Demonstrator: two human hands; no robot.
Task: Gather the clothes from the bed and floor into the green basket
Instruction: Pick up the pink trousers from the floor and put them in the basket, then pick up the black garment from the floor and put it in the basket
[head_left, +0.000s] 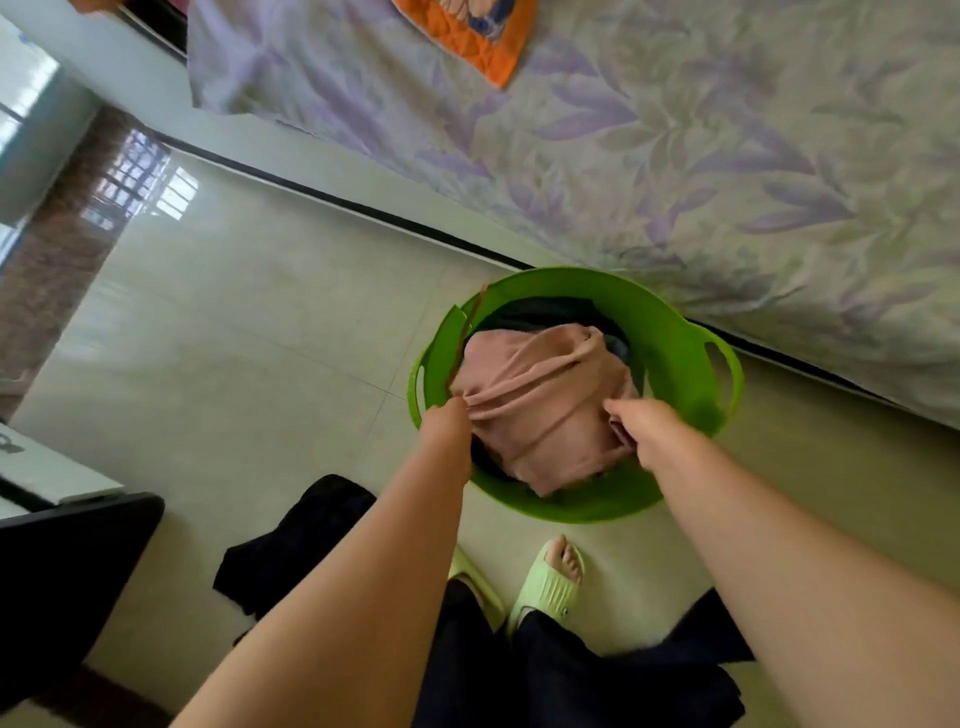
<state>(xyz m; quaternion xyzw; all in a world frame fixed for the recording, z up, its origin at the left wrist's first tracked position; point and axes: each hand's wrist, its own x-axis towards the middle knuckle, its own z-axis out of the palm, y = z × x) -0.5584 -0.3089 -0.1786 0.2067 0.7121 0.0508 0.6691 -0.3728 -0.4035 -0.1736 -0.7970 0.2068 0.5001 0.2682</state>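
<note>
Both arms reach down into the green basket (670, 332), which sits on the tiled floor (249, 332) right against the edge of the bed (727, 156). The left hand (445, 423) pinches a bunched fold of the pink garment (540, 400) at the basket's near left rim, fingers curled tight around the fabric. The right hand (644, 423) grips the same garment's opposite edge, its fingers curled into the cloth. Between the two hands the pink garment lies crumpled on top of darker clothes (545, 306) that show beyond it inside the basket. Below the left forearm, a dark garment (296, 540) lies on the floor, well short of the basket. Nearer than both hands, the person's feet in pale green slippers (548, 587) stand just beside the basket
</note>
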